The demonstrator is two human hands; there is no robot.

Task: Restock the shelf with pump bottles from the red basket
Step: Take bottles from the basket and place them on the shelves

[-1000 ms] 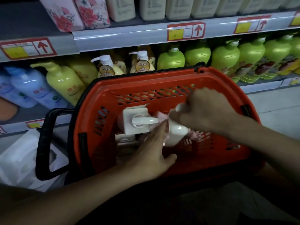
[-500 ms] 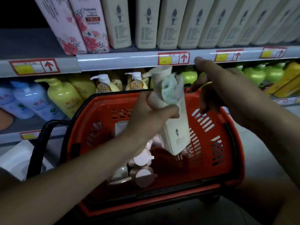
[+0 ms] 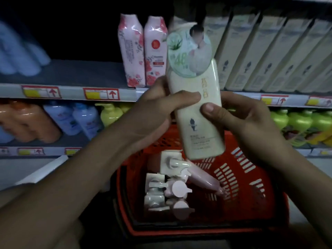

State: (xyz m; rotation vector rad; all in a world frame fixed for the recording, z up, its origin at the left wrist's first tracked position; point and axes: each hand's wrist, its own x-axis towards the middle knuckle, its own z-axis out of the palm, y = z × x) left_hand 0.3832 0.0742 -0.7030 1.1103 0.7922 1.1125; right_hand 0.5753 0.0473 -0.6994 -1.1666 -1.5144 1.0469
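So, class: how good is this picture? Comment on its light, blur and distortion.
Head view: dim overall, corners near black; the blue bottles at upper left smear with motion blur; the held bottle and both hands, left and right, are fairly sharp; the shelf edge bows from the wide lens.

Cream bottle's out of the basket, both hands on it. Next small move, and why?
Probably lift the cream bottle up to the row of matching cream bottles on the upper shelf. The left hand and right hand both grip it above the red basket.
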